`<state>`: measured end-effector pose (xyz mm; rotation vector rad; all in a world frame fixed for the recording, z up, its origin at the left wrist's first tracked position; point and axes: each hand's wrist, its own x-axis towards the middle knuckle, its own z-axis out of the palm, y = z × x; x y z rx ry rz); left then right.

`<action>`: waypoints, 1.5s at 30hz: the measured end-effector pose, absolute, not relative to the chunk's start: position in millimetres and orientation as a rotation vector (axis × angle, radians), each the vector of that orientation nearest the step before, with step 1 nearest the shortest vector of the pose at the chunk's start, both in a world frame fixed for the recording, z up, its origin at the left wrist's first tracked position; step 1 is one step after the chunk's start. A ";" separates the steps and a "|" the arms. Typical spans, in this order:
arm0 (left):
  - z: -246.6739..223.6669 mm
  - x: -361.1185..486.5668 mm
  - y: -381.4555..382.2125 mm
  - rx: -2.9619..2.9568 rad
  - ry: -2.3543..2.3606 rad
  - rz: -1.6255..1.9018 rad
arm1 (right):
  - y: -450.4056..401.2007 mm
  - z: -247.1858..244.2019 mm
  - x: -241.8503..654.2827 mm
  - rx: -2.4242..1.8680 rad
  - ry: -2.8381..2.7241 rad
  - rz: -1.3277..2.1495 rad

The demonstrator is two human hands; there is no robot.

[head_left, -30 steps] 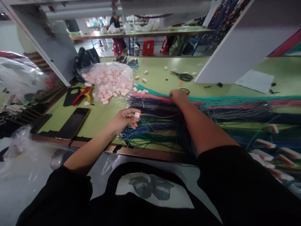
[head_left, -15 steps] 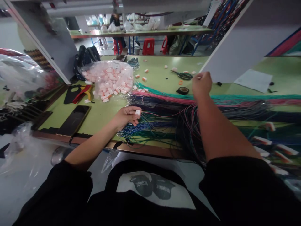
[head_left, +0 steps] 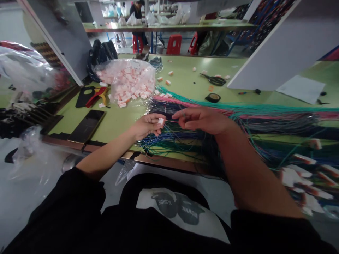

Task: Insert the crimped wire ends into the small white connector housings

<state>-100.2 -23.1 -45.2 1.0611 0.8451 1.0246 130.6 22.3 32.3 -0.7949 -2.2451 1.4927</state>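
Note:
My left hand (head_left: 148, 126) pinches a small white and orange connector (head_left: 161, 121) near the bench's front edge, and thin wires trail from it to the right. Just right of the connector, my right hand (head_left: 198, 119) hovers over the wires with its index finger stretched out and the fingers apart; nothing can be made out in it. Under and beyond the hands lie long bundles of wires: green (head_left: 254, 103), pink (head_left: 185, 101), and blue (head_left: 180, 135). A clear bag of connectors (head_left: 129, 79) sits behind my left hand.
A phone (head_left: 87, 126) and red and yellow pliers (head_left: 97, 97) lie at the left. Scissors (head_left: 215, 80) and black tape (head_left: 213, 97) lie behind the wires. Finished-looking connectors (head_left: 304, 173) pile up at the right. Across the room, a person (head_left: 136, 10) is at another table.
My right hand has come down and left, from above the wires at the right to beside the connector, and its fingers have opened. My left hand still holds the connector. The view has shifted slightly.

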 end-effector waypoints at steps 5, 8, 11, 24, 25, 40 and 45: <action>-44.1 -97.5 -26.5 1.121 0.798 1.004 | 8.5 10.7 118.7 -0.862 -1.938 1.368; -43.8 -96.8 -27.6 1.196 0.786 1.001 | 1.0 13.1 115.4 -0.953 -2.136 0.996; -43.4 -96.8 -28.1 1.229 0.786 1.009 | -7.6 15.6 112.5 -1.026 -2.318 0.677; -42.2 -94.1 -28.6 1.269 0.782 1.029 | -25.5 15.2 100.1 -1.435 -2.359 0.171; -42.4 -94.1 -28.8 1.278 0.780 1.037 | -25.7 15.7 100.2 -1.436 -2.364 0.173; -38.1 -91.0 -33.1 1.269 0.810 1.022 | -32.2 11.8 96.8 -1.425 -2.370 0.095; -37.8 -89.5 -35.2 1.295 0.835 1.065 | -29.7 4.1 97.3 -1.415 -2.290 0.289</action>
